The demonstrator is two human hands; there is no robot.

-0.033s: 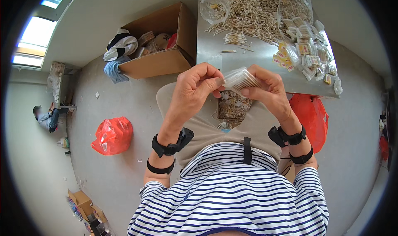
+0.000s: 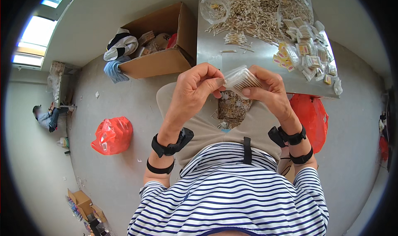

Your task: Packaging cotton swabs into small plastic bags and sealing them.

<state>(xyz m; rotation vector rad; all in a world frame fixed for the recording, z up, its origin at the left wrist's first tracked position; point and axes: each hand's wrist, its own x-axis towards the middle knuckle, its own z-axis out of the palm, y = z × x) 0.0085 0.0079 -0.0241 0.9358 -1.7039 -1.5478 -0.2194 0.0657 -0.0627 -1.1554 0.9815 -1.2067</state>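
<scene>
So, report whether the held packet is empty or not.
Not empty: swab sticks show side by side in the clear packet, gripped by the right hand.

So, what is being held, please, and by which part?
A clear bag of cotton swabs: right hand grips its right side, left hand pinches its left end.

Packing workshop, apparently: metal table [image 2: 259, 64] heaped with loose swabs [image 2: 253, 8], packets [image 2: 304, 49]; open carton [image 2: 159, 65].

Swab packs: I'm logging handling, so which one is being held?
The clear pack gripped by the right hand, its end pinched by the left hand; the heaped packs on the table are untouched.
</scene>
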